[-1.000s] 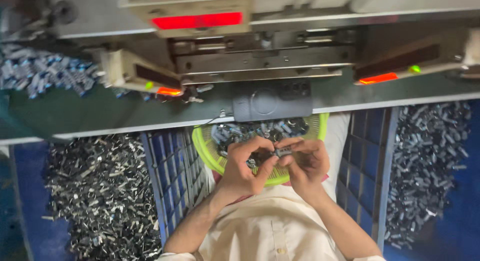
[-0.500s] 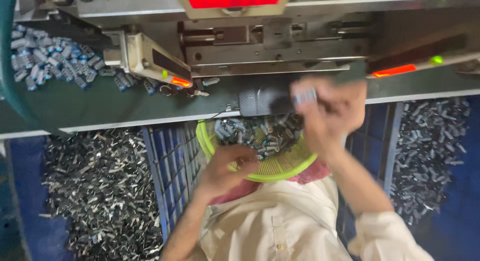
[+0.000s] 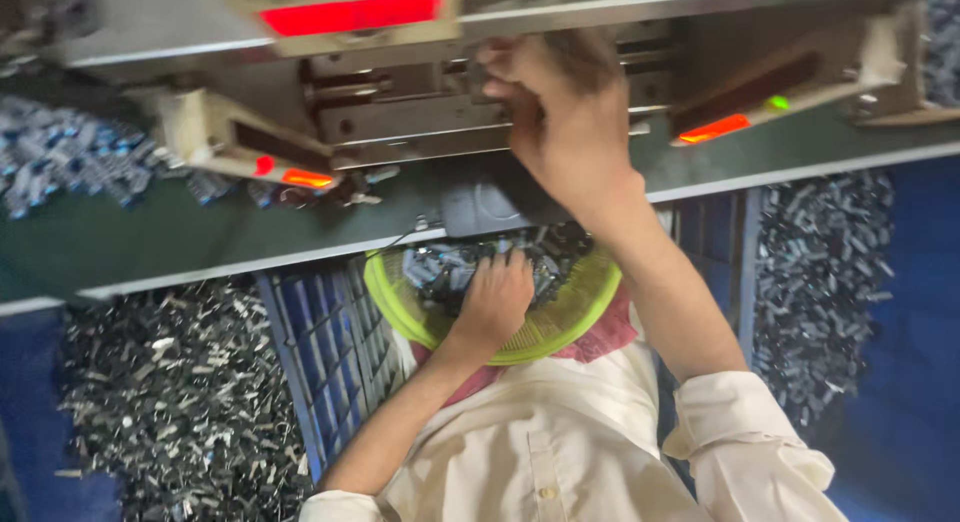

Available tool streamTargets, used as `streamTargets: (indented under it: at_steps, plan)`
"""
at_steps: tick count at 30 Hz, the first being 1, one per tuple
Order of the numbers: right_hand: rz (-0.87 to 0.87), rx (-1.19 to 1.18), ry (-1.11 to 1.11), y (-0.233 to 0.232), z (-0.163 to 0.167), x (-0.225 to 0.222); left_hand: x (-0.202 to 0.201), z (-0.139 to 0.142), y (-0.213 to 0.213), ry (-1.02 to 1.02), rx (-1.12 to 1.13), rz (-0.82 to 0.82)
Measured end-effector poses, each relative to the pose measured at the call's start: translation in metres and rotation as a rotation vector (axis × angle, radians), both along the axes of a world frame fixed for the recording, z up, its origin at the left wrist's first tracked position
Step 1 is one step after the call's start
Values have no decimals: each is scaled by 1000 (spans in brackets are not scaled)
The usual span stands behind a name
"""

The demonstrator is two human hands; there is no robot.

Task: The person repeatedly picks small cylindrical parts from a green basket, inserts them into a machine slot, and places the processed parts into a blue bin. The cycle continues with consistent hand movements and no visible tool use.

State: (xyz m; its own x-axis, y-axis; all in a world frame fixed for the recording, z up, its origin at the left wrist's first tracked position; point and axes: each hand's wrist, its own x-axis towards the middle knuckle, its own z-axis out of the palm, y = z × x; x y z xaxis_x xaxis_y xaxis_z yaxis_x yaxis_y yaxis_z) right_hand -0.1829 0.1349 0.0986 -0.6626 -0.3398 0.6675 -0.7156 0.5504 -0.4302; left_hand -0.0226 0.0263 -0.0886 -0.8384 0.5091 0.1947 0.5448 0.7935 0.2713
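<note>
My right hand (image 3: 565, 117) is raised to the grey metal machine (image 3: 400, 122) on the bench. Its fingertips are pinched together against the machine's middle fixture, and the back of the hand hides what they hold. My left hand (image 3: 497, 302) lies low in the yellow-green round basket (image 3: 560, 327) on my lap, fingers curled down into its pile of small metal parts (image 3: 435, 267). Whether those fingers grip a part is hidden.
A red lit panel (image 3: 350, 14) sits on top of the machine, and orange lamps (image 3: 712, 129) glow on its side arms. Blue crates (image 3: 320, 352) flank me. Heaps of small metal parts lie at the left (image 3: 170, 402) and right (image 3: 820, 272), with more on the bench (image 3: 70, 157).
Both hands held a small part over the basket a second ago. My right hand then carried it up to the machine, and my left hand dropped back into the basket.
</note>
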Motion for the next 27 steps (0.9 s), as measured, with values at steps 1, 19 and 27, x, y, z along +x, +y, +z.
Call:
streamTargets:
  at_steps: [1, 19, 27]
  plan:
    - [-29, 45, 31, 7, 3, 8, 0, 2, 1, 77, -20, -14]
    - [154, 581, -414, 64, -134, 131, -10, 67, -36, -413, 309, 99]
    - [104, 875, -194, 53, -135, 126, 15, 77, -57, -402, 524, 173]
